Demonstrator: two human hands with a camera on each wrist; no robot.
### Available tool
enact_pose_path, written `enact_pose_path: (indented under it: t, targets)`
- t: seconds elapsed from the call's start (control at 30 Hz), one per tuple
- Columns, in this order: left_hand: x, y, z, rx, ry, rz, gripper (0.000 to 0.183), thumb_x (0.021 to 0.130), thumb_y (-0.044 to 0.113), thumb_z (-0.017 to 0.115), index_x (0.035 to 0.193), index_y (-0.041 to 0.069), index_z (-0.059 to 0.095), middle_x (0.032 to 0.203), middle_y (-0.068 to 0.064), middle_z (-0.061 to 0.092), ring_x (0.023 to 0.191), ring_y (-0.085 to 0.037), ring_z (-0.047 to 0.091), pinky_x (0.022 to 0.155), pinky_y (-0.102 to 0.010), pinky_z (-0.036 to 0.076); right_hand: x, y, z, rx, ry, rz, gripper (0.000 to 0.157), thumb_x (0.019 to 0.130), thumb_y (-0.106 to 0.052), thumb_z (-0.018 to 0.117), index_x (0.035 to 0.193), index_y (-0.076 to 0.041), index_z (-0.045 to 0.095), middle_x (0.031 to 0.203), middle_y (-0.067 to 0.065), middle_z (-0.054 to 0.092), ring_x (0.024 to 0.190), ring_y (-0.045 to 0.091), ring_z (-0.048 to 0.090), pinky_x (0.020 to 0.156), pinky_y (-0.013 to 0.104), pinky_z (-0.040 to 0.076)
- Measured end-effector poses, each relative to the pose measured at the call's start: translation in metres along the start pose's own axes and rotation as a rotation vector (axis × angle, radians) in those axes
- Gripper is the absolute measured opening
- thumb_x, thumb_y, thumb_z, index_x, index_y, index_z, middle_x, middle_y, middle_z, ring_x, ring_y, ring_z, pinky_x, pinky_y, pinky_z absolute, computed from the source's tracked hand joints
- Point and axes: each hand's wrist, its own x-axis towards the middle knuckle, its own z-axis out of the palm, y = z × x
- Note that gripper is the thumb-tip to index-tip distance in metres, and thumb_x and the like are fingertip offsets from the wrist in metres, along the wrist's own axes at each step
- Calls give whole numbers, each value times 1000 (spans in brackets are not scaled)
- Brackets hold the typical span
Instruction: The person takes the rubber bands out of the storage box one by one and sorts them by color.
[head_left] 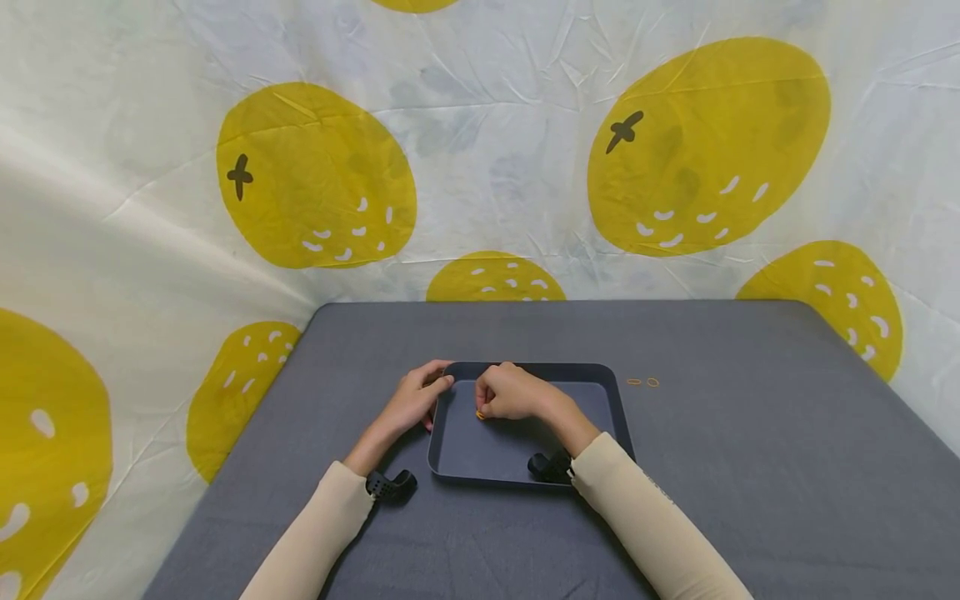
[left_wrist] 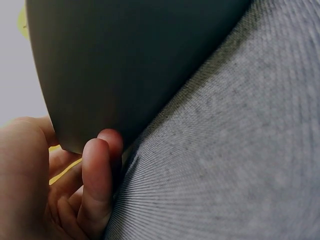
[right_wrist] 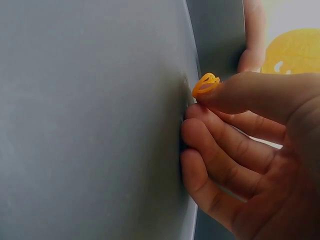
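Head view: one dark tray (head_left: 487,458), rounded corners, on a grey desk (head_left: 750,433); its far rim stands short of the desk's back edge, and desk surface extends to either side and toward you. Your left hand (head_left: 416,402) grips the left rim near the far corner. Your right hand (head_left: 513,392), thumb and fingertips brought together, pinches a bundle of orange bands (head_left: 481,414) inside the tray's rim, left of centre. Two loose bands (head_left: 652,382) lie beyond the right rim. Behind, a white curtain (head_left: 502,183), yellow fruit print.

Left wrist view: tray corner between your thumb and curled fingers; ribbed grey cloth alongside.

Right wrist view: bundle looped at your thumb tip; other fingers bent toward the tray floor, contact impossible to tell.
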Motion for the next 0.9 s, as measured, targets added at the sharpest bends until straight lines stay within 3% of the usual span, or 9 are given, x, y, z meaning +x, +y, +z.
enact_pose_path:
  t: [0.9]
  targets:
    - [1, 0, 0, 6, 11, -2, 36, 107, 30, 57, 142, 22, 63, 99, -11, 71, 40, -17, 52, 40, -44, 55, 1, 1, 0, 1, 8, -13, 14, 93, -16, 73, 80, -19, 73, 67, -9, 66, 57, 7, 55, 56, 22, 45]
